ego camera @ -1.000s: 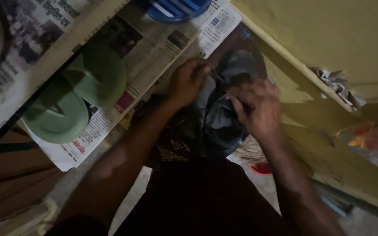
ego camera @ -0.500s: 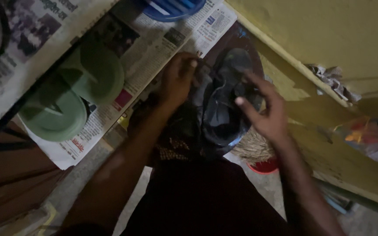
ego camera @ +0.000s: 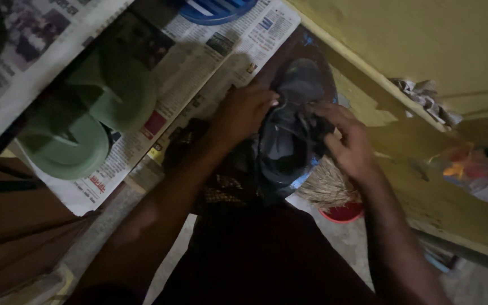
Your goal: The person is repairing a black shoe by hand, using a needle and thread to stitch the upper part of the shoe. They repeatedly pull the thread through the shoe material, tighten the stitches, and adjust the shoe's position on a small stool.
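A dark grey shoe [ego camera: 290, 127] lies on my lap, toe pointing away from me. My left hand [ego camera: 243, 113] grips its left side near the opening. My right hand [ego camera: 350, 140] pinches the dark laces or tongue at the shoe's right side. Under the shoe is my dark patterned clothing [ego camera: 221, 192].
A pair of green sandals [ego camera: 86, 121] rests on newspaper [ego camera: 199, 62] spread over a shelf at the left. A blue slatted object [ego camera: 216, 8] sits at the top. A yellow wall [ego camera: 425, 51] runs along the right. A straw brush [ego camera: 326, 189] over a red dish [ego camera: 343, 213] lies below the shoe.
My right hand has moved from the shoe's outer edge inward onto the laces. My left hand stays on the shoe's left side. The view has shifted slightly.
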